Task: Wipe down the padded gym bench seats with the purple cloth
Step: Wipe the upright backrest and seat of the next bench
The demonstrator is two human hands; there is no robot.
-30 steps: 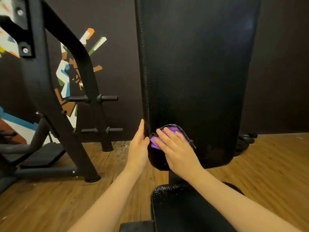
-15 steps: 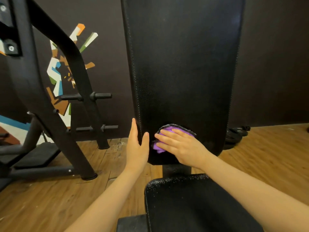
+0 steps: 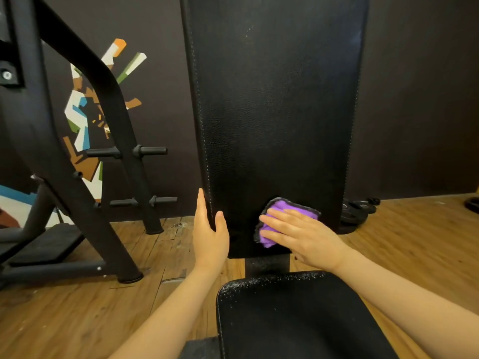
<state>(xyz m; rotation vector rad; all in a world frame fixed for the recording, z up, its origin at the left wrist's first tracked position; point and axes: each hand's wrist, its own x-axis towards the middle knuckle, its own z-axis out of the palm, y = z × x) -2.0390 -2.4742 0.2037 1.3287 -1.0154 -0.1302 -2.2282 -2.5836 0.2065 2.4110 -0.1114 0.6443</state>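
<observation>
- Low on the upright back pad (image 3: 274, 112), near its bottom edge: right hand (image 3: 302, 235) lies flat, fingers (image 3: 278, 222) straight and spread, pointing left, pressing the purple cloth (image 3: 287, 207) onto the pad.
- Cloth is folded/bunched w/ a dark border; purple shows above the knuckles and past the fingertips at lower left; rest is covered by the hand.
- Cloth sits right of the pad's centre line, just above the pad's lower edge.
- Left hand (image 3: 210, 234) braces the pad's left edge: thumb on the front face, fingers straight along the side edge, palm open, holding nothing.
- The 2 hands are apart, w/ bare black pad between them.
- Back pad: black textured vinyl, stitched seam down the left side, stands near vertical, top runs out of frame.
- Below it a dark support post (image 3: 267, 264), then the seat pad (image 3: 293, 317), black, w/ tiny pale specks along its far rim.
- Both forearms bare, coming in from the bottom of frame.
- Floor (image 3: 64, 307): wood planks, some scuffs.
- Left: black steel machine frame (image 3: 77, 177) w/ horizontal pegs; dark wall behind w/ a multicolour painted graphic (image 3: 83, 120).
- Right, behind the pad on the floor by the wall: black weight plates (image 3: 359, 207).
</observation>
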